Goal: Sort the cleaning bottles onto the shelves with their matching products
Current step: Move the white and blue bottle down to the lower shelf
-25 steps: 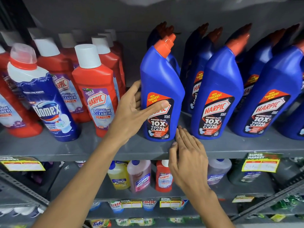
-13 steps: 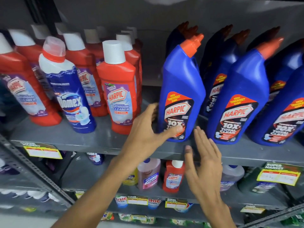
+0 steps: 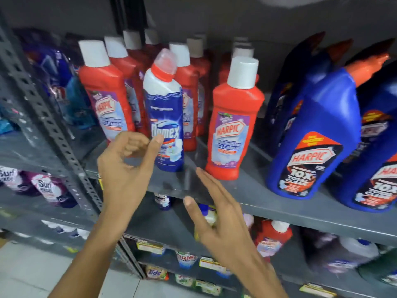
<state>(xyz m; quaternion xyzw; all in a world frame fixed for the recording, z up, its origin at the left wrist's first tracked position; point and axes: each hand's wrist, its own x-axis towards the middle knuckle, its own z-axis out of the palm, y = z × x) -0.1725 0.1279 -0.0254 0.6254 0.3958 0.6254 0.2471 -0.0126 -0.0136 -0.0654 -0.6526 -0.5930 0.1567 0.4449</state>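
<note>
A blue-and-white Domex bottle (image 3: 164, 117) with a red collar and clear cap stands among red Harpic bathroom cleaner bottles (image 3: 233, 125) on the grey shelf (image 3: 268, 203). Blue Harpic bottles (image 3: 315, 136) with orange spouts fill the shelf's right side. My left hand (image 3: 126, 168) hovers just left of the Domex bottle, fingers curled and apart, thumb near its label, holding nothing. My right hand (image 3: 217, 214) is flat and spread below the shelf's front edge, holding nothing.
A perforated grey upright (image 3: 53, 130) runs diagonally at the left. Detergent packs (image 3: 46, 188) sit beyond it. Lower shelves hold small bottles (image 3: 271, 237) and price tags (image 3: 211, 262). Pale floor shows at the bottom left.
My left hand has let go of the blue Harpic bottle and moved left to the Domex bottle. My right hand has also shifted left. The view has swung left.
</note>
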